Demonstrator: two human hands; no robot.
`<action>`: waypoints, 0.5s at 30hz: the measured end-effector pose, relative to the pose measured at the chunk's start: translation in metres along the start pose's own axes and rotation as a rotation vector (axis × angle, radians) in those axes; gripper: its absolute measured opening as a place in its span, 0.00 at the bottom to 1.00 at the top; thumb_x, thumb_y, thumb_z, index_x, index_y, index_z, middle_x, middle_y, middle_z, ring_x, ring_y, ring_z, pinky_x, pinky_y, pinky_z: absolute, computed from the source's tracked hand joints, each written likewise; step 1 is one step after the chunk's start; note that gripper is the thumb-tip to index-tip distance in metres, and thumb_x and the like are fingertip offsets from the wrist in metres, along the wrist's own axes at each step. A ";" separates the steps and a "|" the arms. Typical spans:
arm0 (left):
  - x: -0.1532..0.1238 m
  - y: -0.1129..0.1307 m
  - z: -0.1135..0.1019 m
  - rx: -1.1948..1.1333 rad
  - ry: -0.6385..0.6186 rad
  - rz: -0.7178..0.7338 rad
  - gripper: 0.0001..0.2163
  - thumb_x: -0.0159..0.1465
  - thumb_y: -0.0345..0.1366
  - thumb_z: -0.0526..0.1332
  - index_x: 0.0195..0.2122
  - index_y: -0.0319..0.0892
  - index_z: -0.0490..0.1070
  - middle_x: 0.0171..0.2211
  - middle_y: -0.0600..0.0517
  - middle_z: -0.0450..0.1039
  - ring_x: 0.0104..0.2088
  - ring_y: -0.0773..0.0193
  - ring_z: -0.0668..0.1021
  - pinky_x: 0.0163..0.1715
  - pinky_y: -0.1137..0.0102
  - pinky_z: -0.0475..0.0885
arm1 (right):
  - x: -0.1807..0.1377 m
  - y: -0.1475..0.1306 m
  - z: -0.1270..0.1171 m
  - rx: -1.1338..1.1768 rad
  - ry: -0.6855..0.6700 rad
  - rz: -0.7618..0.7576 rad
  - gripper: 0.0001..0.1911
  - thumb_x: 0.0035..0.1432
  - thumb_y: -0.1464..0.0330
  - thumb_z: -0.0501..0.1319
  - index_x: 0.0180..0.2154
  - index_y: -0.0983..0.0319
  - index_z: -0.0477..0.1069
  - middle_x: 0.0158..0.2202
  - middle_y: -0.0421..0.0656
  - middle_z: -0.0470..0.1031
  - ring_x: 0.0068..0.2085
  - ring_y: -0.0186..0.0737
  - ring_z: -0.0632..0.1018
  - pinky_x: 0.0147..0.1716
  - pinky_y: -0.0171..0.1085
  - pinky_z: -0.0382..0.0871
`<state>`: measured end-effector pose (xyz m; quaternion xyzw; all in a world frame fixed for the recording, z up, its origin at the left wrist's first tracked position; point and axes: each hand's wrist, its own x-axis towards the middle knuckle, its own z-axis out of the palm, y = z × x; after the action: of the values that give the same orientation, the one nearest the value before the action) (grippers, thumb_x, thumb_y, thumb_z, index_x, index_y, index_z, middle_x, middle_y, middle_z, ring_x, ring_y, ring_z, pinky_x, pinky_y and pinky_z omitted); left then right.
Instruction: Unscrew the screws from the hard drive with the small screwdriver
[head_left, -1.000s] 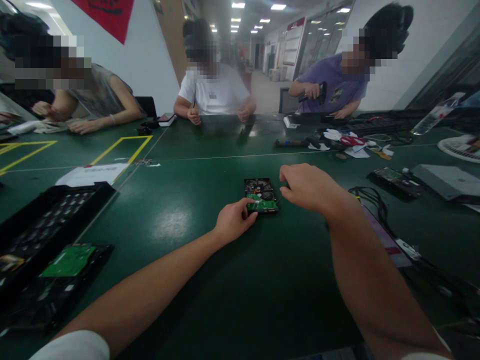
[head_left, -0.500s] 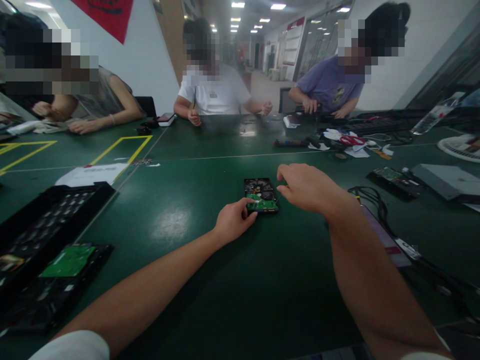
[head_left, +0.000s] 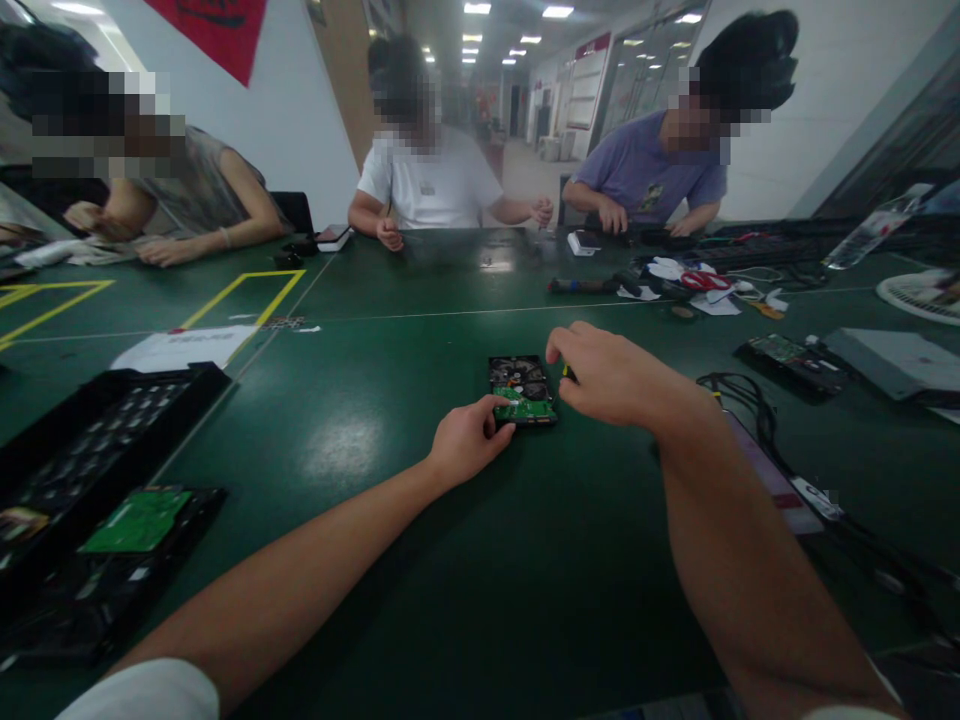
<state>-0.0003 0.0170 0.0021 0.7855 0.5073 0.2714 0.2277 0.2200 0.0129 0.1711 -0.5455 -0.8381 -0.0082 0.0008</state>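
Observation:
A hard drive (head_left: 519, 380) lies flat on the green table, its green circuit board facing up. My left hand (head_left: 471, 438) grips the drive's near left corner, fingertips on the board and thumb at the front edge. Just right of the drive, my right hand (head_left: 600, 375) is raised with its fingers closed around a small screwdriver (head_left: 568, 373). Only a bit of its yellow and black handle shows between finger and thumb; the rest is hidden by the hand.
At the left stand a black tray (head_left: 112, 420) and a larger part with a green board (head_left: 139, 520). Another drive (head_left: 791, 365), a grey box (head_left: 896, 362) and black cables (head_left: 750, 405) lie right. Three people sit across the table.
My right hand has shifted slightly up and left, and the yellow part of the screwdriver handle has come into view. My left hand and the hard drive have stayed put.

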 end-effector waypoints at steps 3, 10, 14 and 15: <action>0.000 -0.001 0.000 -0.006 0.000 0.005 0.18 0.68 0.41 0.66 0.58 0.46 0.75 0.29 0.57 0.75 0.29 0.64 0.77 0.33 0.69 0.69 | 0.000 -0.001 -0.001 0.001 -0.009 -0.011 0.14 0.63 0.76 0.58 0.50 0.62 0.71 0.50 0.51 0.78 0.49 0.49 0.80 0.48 0.41 0.68; 0.000 0.000 -0.002 0.000 -0.014 -0.007 0.18 0.69 0.42 0.66 0.59 0.45 0.75 0.29 0.56 0.75 0.30 0.63 0.78 0.33 0.69 0.69 | 0.003 -0.002 0.000 -0.042 0.021 0.089 0.09 0.69 0.69 0.57 0.48 0.62 0.71 0.48 0.53 0.80 0.48 0.52 0.80 0.45 0.43 0.68; 0.000 -0.001 -0.001 0.004 -0.010 0.003 0.18 0.69 0.41 0.66 0.59 0.46 0.75 0.29 0.56 0.75 0.30 0.63 0.78 0.32 0.69 0.69 | 0.002 0.002 0.002 0.050 0.013 -0.046 0.13 0.63 0.75 0.58 0.49 0.61 0.70 0.49 0.50 0.79 0.49 0.48 0.80 0.47 0.41 0.68; 0.000 -0.001 -0.001 0.003 -0.008 0.005 0.18 0.69 0.42 0.66 0.59 0.46 0.75 0.29 0.56 0.75 0.29 0.63 0.78 0.32 0.69 0.69 | 0.002 0.003 0.003 0.062 0.011 -0.073 0.14 0.63 0.76 0.58 0.50 0.61 0.70 0.49 0.50 0.79 0.49 0.48 0.80 0.48 0.40 0.68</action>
<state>-0.0014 0.0176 0.0018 0.7883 0.5047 0.2680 0.2281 0.2221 0.0158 0.1684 -0.5142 -0.8573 0.0146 0.0219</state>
